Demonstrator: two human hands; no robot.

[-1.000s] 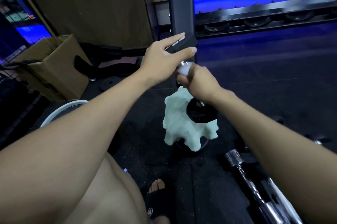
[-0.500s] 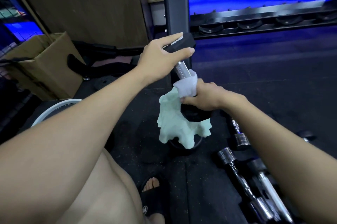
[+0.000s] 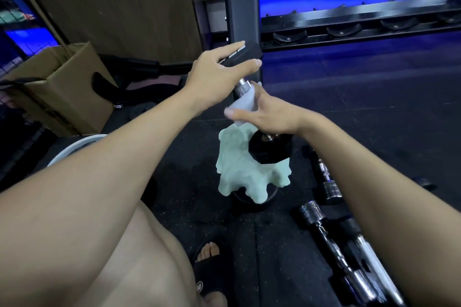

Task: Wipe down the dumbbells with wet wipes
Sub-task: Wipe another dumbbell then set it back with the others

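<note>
Dumbbell [image 3: 268, 150] held upright, left hand [image 3: 214, 74] topmost, right hand [image 3: 269, 114] wiping

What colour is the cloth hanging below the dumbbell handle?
Pale mint green cloth, seen in the head view, the only one.

Dark rubber floor [image 3: 349, 112] w/ chrome dumbbells [image 3: 334, 244] at right, cardboard box [image 3: 62, 89] at left.

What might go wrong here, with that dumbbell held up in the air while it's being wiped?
The dumbbell hangs above a sandalled foot; with a wet wipe on its handle it might slip from the left hand or the right hand. The cloth's hanging part might snag on the lower weight head. Chrome dumbbells on the floor look like trip hazards.
</note>
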